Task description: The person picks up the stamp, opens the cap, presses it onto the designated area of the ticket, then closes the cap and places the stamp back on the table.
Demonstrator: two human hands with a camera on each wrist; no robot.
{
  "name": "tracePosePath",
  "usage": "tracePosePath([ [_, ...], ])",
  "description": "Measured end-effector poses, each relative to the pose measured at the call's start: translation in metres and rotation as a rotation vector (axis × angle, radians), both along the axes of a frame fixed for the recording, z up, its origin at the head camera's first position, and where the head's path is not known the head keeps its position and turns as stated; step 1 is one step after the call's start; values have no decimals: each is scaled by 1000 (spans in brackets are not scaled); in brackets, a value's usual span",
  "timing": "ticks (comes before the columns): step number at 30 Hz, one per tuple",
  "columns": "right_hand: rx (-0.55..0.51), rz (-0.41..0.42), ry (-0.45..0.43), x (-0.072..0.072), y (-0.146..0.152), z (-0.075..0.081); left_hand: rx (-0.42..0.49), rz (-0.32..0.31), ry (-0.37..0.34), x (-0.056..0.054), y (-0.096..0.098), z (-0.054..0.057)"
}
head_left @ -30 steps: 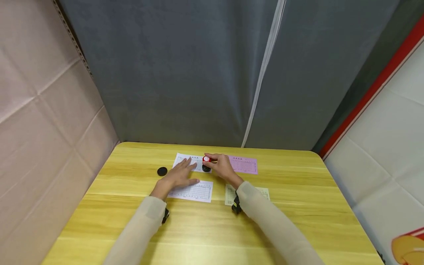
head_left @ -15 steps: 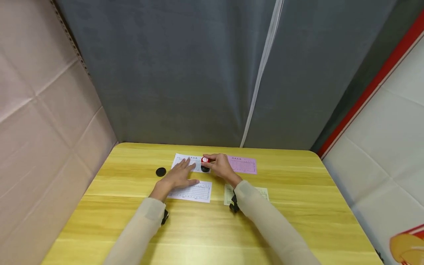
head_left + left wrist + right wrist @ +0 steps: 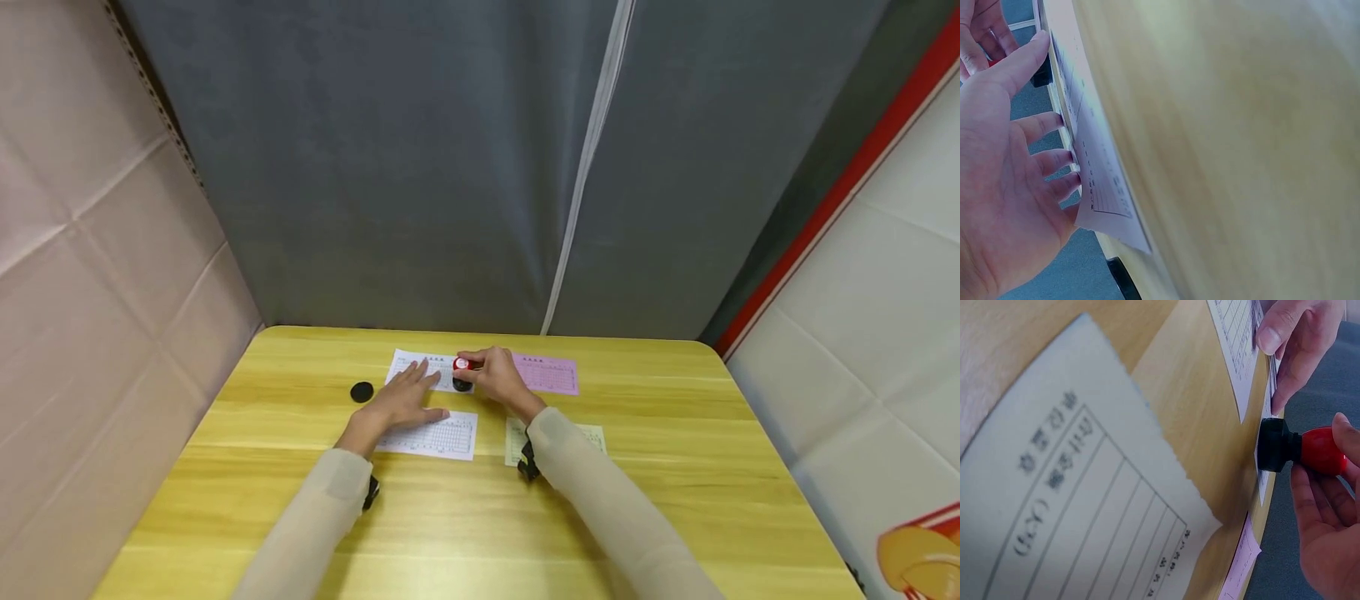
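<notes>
My right hand [image 3: 501, 379] grips the red handle of a stamp [image 3: 1321, 450] between thumb and fingers. The stamp's black base [image 3: 1272, 445] stands on the right end of the upper white printed form [image 3: 442, 377]. My left hand [image 3: 403, 397] lies with spread, straight fingers, fingertips on that same form and thumb over the lower white form [image 3: 452, 437]. In the left wrist view the left palm [image 3: 1010, 181] shows, its fingers reaching to the paper's edge. A round black lid-like disc [image 3: 362, 392] lies on the table, left of the left hand.
A pink form [image 3: 551, 375] lies right of the right hand. Below it a pale green form [image 3: 592, 435] is partly covered by the right wrist and sleeve. The wooden table [image 3: 420, 525] ends at a grey curtain [image 3: 375, 208], with pale walls on both sides.
Both hands and the stamp hold their places on the forms. The whole head view has shifted slightly, so the table things appear a little further left.
</notes>
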State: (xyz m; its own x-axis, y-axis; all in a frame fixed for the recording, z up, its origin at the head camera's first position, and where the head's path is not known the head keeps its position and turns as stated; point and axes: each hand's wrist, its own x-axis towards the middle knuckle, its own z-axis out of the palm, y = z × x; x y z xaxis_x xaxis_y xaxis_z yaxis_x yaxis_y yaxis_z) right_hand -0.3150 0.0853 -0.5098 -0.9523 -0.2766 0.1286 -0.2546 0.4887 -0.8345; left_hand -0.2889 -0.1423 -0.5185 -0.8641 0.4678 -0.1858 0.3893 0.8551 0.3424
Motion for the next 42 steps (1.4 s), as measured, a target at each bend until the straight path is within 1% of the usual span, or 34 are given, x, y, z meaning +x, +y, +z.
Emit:
tracePosePath([
  [11, -2, 7, -2, 1, -4, 2, -7, 1, -11, 1, -1, 5],
  [16, 3, -19, -22, 2, -5, 2, -1, 2, -15, 1, -2, 7],
  [21, -10, -13, -4, 1, -5, 2, 1, 3, -13, 0, -2, 6],
  [26, -17, -27, -17, 2, -4, 1, 4, 5, -17, -1, -1, 5],
  [34, 8, -16, 3, 1, -3, 1, 4, 3, -19, -3, 0, 6],
  [38, 5, -27, -3, 1, -2, -1, 12, 6, -31, -4, 1, 4],
  [42, 36, -13, 0, 1, -3, -2, 9, 9, -38, -4, 1, 2],
])
